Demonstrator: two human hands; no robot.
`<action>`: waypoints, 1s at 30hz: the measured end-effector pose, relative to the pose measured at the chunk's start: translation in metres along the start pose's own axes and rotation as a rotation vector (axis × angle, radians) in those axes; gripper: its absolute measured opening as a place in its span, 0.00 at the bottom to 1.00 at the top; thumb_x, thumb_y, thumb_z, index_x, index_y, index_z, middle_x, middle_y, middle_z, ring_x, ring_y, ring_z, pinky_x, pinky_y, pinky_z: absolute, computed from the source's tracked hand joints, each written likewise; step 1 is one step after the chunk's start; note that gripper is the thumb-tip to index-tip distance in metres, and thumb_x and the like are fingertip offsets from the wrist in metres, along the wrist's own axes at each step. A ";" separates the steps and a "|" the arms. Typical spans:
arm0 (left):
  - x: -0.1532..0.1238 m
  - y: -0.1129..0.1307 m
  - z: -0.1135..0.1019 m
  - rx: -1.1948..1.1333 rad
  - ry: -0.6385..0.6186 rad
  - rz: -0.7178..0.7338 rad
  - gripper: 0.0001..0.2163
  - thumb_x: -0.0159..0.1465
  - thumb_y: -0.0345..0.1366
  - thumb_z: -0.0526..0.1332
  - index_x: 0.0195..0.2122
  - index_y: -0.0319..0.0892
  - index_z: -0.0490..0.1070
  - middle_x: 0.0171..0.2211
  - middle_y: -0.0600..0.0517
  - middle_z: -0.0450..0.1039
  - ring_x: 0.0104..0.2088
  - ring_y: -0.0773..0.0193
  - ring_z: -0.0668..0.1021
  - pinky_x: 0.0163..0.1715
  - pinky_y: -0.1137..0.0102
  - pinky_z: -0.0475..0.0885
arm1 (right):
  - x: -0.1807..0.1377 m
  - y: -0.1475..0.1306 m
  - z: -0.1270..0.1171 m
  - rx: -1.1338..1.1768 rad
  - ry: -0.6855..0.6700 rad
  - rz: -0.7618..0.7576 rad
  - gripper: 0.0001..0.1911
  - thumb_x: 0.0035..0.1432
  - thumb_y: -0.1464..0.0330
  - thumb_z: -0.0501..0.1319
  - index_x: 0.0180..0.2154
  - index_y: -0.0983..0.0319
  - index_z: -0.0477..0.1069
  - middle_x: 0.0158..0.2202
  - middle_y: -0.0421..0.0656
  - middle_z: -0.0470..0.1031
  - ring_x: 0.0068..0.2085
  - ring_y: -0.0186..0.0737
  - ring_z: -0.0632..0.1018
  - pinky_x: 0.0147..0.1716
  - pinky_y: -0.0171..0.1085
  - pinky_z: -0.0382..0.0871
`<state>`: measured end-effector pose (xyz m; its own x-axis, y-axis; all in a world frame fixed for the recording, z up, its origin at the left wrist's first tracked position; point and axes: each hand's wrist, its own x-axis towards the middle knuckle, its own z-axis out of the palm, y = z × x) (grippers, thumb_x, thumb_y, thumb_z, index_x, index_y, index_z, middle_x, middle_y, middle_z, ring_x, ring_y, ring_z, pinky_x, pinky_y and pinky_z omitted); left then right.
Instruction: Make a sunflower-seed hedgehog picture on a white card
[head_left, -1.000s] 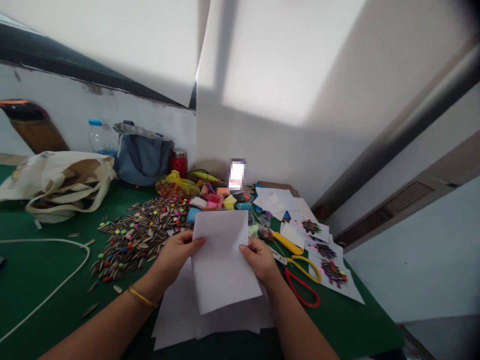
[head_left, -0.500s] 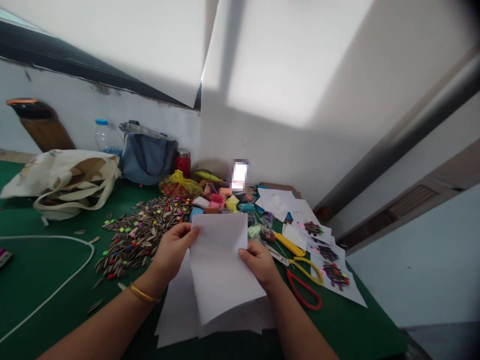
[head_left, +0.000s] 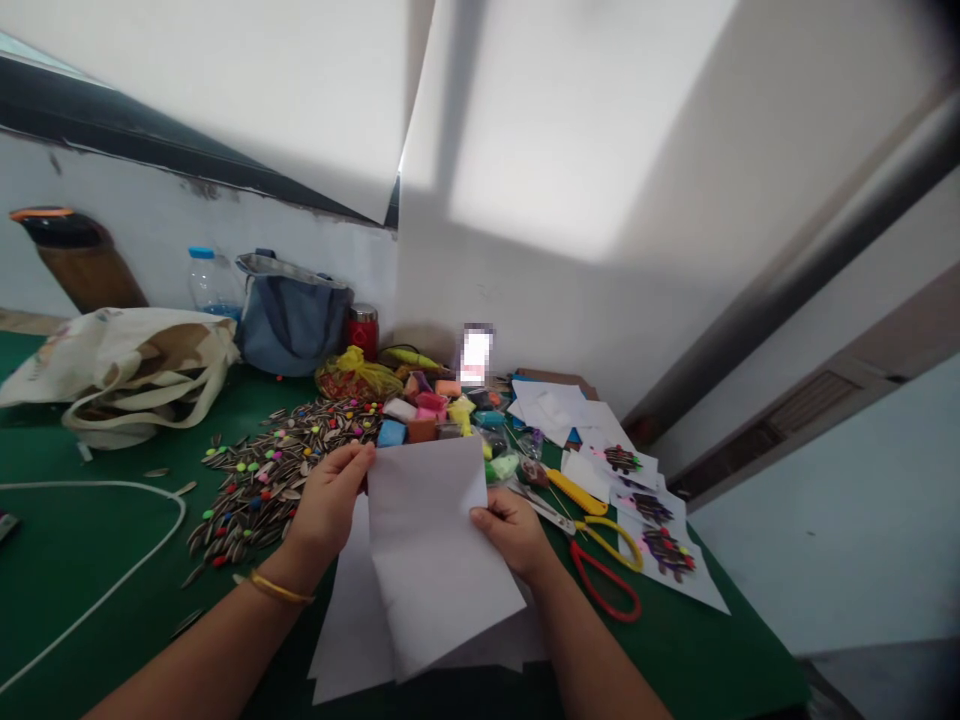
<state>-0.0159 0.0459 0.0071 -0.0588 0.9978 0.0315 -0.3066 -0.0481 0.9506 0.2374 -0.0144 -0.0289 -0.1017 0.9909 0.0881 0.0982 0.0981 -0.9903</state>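
Note:
A blank sheet of white paper (head_left: 435, 560) is held up between my two hands, slightly bent. My left hand (head_left: 330, 495) pinches its upper left corner between thumb and fingers. On the right edge, my right hand (head_left: 514, 530) grips the sheet with the thumb on top. Below it lie more white sheets (head_left: 341, 620) on the green table, partly covered by the held one. Left of my left hand spreads a pile of striped sunflower seeds (head_left: 274, 465) mixed with small coloured balls. Scissors (head_left: 604, 575) with one red and one yellow handle lie beside my right hand.
A yellow cutter (head_left: 576, 490) lies above the scissors. Seed-decorated papers (head_left: 667, 550) line the right side. Coloured clay packs (head_left: 429, 405) sit behind the held sheet, near a pixelated phone-like screen (head_left: 475, 355). Bags (head_left: 292, 315), a bottle (head_left: 211, 285) and a white cable (head_left: 176, 515) are left.
The held sheet has shifted slightly left and down. My left hand's thumb and fingers have moved up to the sheet's top left corner. My right hand keeps its grip.

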 end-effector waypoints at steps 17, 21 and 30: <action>-0.001 -0.001 0.005 0.391 -0.407 -0.312 0.16 0.45 0.46 0.72 0.26 0.37 0.77 0.20 0.53 0.72 0.20 0.68 0.69 0.21 0.73 0.63 | 0.003 0.008 -0.003 -0.036 0.264 -0.151 0.15 0.60 0.57 0.62 0.33 0.63 0.74 0.29 0.40 0.73 0.30 0.36 0.71 0.32 0.35 0.66; -0.006 0.002 0.011 0.330 -0.302 -0.327 0.17 0.45 0.48 0.72 0.28 0.38 0.77 0.22 0.52 0.74 0.22 0.65 0.72 0.23 0.72 0.66 | 0.002 0.008 0.000 -0.031 0.302 -0.154 0.16 0.60 0.56 0.62 0.35 0.63 0.74 0.30 0.40 0.73 0.32 0.37 0.72 0.34 0.35 0.66; -0.012 -0.011 0.012 0.329 -0.409 -0.428 0.20 0.50 0.53 0.69 0.32 0.38 0.78 0.25 0.50 0.77 0.23 0.64 0.74 0.22 0.73 0.64 | 0.002 0.004 0.002 -0.015 0.390 -0.162 0.17 0.60 0.54 0.62 0.34 0.62 0.73 0.28 0.40 0.73 0.31 0.37 0.71 0.33 0.35 0.67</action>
<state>-0.0009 0.0354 -0.0002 0.3880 0.8657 -0.3162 0.0862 0.3075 0.9476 0.2356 -0.0127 -0.0325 0.2651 0.9229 0.2792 0.1263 0.2538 -0.9590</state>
